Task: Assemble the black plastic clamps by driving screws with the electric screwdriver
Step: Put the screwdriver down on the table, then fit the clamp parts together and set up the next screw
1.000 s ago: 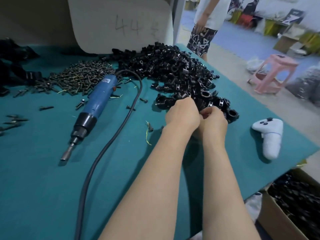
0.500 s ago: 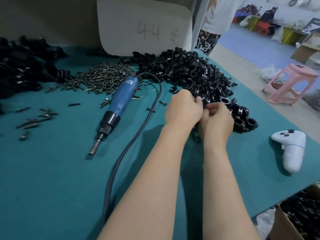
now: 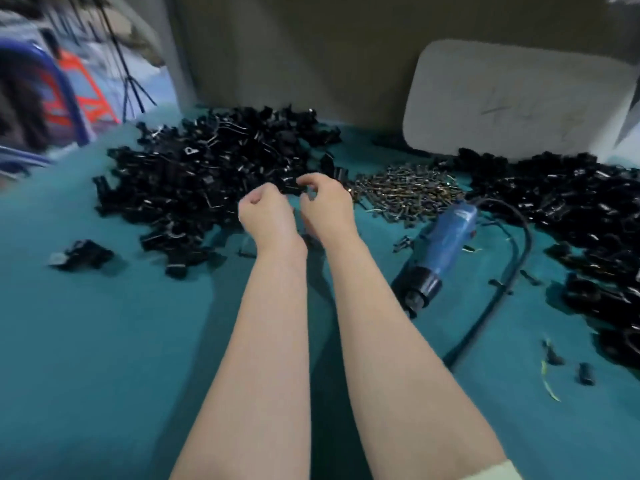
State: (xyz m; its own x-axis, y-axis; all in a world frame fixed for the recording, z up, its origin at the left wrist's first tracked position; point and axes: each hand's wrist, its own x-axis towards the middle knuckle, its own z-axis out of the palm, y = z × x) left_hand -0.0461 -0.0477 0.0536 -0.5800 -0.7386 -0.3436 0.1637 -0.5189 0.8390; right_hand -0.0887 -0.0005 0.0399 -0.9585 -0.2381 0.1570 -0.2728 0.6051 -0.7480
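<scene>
stray clump [image 3: 81, 254]: one small dark bunch of clamp parts on the teal cloth [image 3: 104, 358], well left of the fingers and apart from the heaps.
left clamp pile [image 3: 207, 174]: the first of two black heaps, lying under and beyond the fingertips of both hands. The pieces are too many and too blurred to count.
left hand [image 3: 265, 216]: fingers curled tight toward the palm, above the near edge of that pile. Whether they hold a piece cannot be told.
right hand [image 3: 325, 202]: just beside the left hand, fingers bent, thumb and forefinger close together at a dark piece. The blur hides whether they pinch it.
screw heap [image 3: 405, 192]: one heap, just right of the right hand's fingers.
electric screwdriver [image 3: 440, 251]: one, blue, lying flat right of the right wrist, untouched, with one black cable [image 3: 512, 271].
white board [image 3: 512, 98]: one, standing behind.
right clamp pile [image 3: 571, 209]: the second heap, far right of the fingers.
</scene>
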